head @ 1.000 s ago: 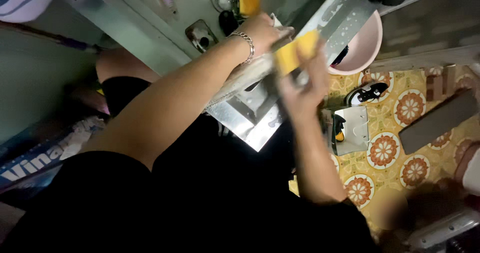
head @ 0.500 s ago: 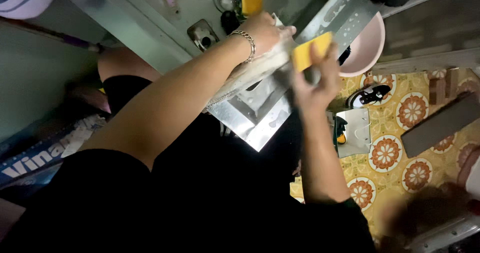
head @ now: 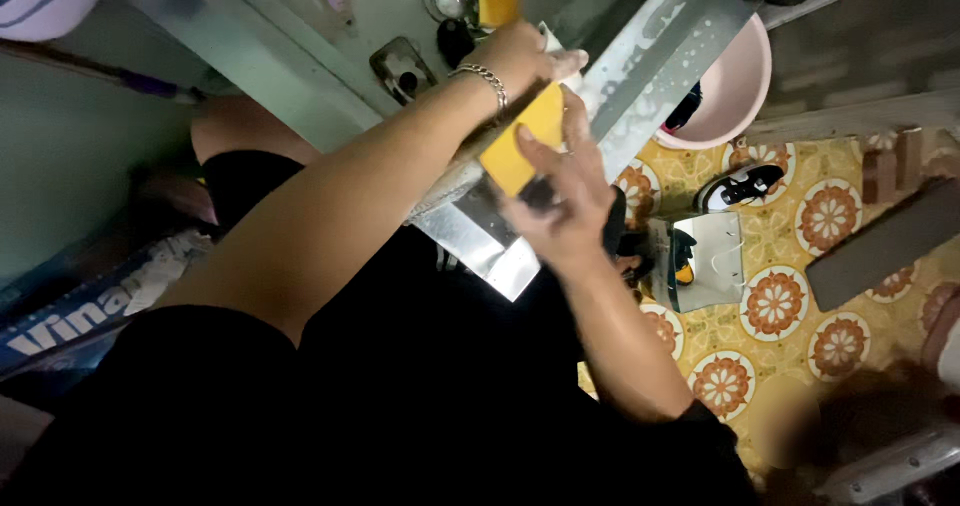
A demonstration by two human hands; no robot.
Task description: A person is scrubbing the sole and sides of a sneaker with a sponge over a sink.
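A long shiny metal sheet [head: 665, 51], wet with suds, runs diagonally from the top right down to a corner at my lap. My left hand [head: 522, 54], with a chain bracelet on the wrist, grips the sheet near its middle. My right hand [head: 568, 194] presses a yellow sponge [head: 520, 144] flat against the sheet just below the left hand. My fingers cover part of the sponge.
A pink basin [head: 738, 94] stands behind the sheet at the upper right. On the flower-patterned floor [head: 800, 311] lie a black and white shoe [head: 742, 184], a small shiny metal piece [head: 708, 261] and a dark grey board [head: 880, 246]. A metal frame [head: 270, 61] crosses the upper left.
My right hand has slid the sponge down the sheet toward me, from beside the basin to just under my left hand. The left hand has kept its grip.
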